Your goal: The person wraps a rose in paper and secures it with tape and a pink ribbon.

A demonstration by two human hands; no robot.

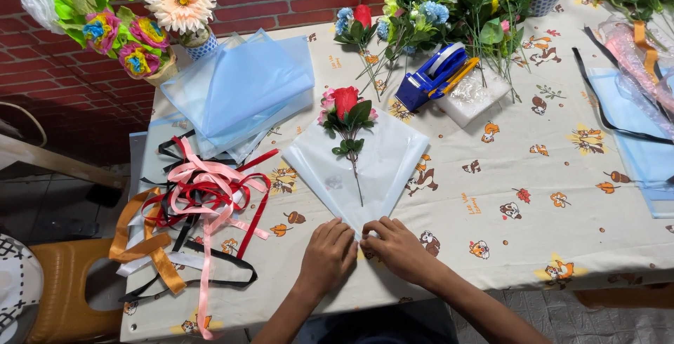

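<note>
Wrapping, fold stage — left hand [328,251] and right hand [397,246], fingers pressed together, pinch the bottom corner of the pale wrapping sheet [382,165]; red rose [346,105] lies beyond the fingertips — next, probably firm creasing.

flower [345,109] on wrapping sheet [393,158] | ribbons [196,203] left | tape dispenser [432,77] behind

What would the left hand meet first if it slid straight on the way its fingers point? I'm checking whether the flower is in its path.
The left hand points up the table, so it would likely first ride further onto the pale wrapping sheet it already touches, then near the red rose's stem; exact alignment is unclear.
</note>
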